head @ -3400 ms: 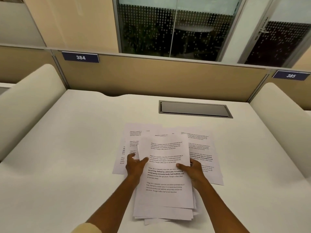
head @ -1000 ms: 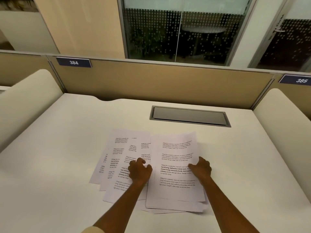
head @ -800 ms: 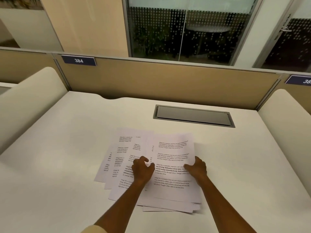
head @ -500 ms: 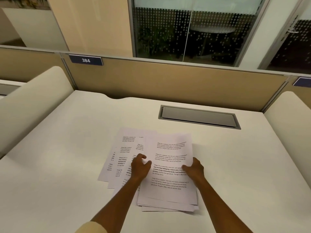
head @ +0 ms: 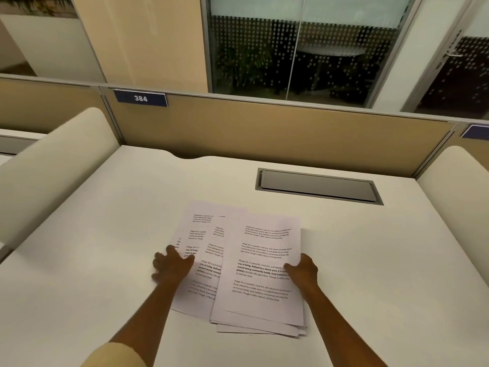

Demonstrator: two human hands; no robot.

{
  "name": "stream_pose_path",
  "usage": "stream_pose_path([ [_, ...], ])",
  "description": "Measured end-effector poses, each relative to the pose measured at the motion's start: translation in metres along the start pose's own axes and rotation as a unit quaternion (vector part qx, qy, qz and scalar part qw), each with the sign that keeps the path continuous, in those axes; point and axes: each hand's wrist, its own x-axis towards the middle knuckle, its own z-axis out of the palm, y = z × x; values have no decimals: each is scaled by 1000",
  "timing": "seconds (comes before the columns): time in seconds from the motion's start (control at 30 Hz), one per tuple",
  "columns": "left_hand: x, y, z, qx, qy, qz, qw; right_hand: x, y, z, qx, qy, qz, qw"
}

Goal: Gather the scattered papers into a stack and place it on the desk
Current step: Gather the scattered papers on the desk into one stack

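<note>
White printed papers lie on the pale, matt counter, on the near side of the grey metal cable hatch set into the surface, with a bare strip of counter between them. The sheets are thin, flat and rectangular, each with short blocks of black text, and they are only half gathered: on the side under the hatch they form a loose stack with lower edges that stick out unevenly, while several sheets fan out from it to the left, overlapping like tiles. The right hand grips the right edge of the stack, thumb on top of the upper sheet; the other fingers are hidden by the hand, so I cannot tell how they lie. This grip seems meant to keep the stack steady as a stop. The left hand rests on the outer edge of the fanned sheets, its fingers curled and a little apart, some on the counter; it is blurred, so I cannot tell if it pinches anything. I judge that it sits there to slide these sheets across into the stack, because smooth paper moves easily on such a surface.
</note>
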Motion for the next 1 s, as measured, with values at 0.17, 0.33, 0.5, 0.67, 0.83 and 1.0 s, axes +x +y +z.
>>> stream_pose_path([
  [0.17,3,-8,-5,44,1,60,997,-9,-5,10,7,31,9,999],
  [0.33,-1,-16,-4,103,-23,147,983,-19,-14,27,10,35,19,999],
  [0.5,-9,-20,-1,91,-3,201,975,-29,-28,50,14,29,9,999],
  [0.67,-15,-16,-1,-33,-36,213,976,-34,-39,76,46,-1,2,999],
  [0.83,-6,-9,-13,-141,-54,161,975,-37,-48,91,-1,-5,-33,999],
  [1.0,-4,-7,-8,-75,-55,163,982,-38,-52,100,-75,31,-32,996],
])
